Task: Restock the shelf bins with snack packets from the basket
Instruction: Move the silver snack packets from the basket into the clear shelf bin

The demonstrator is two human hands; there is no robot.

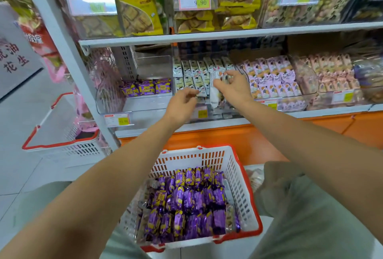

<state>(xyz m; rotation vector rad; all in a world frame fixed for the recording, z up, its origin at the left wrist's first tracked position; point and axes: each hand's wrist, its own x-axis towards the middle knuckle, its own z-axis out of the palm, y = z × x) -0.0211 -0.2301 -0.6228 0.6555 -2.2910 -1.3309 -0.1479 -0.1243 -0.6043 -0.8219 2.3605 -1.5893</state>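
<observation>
Head view, left hand [182,104] and right hand [235,87] grips pinching white cartoon-print packets [216,81], purple packets [186,207] fill basket [238,192]

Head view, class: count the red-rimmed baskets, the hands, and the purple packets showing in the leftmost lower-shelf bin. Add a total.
Baskets: 2 (near basket, left basket)
Hands: 2 (left hand, right hand)
Purple packets: 3
Total: 7

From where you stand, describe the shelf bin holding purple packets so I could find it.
Find the lower shelf above the orange base. The clear bin sits at its far left end, against the white upright. Unlike the crowded white packets next door, it is nearly empty, with one short row of purple packets.
</observation>
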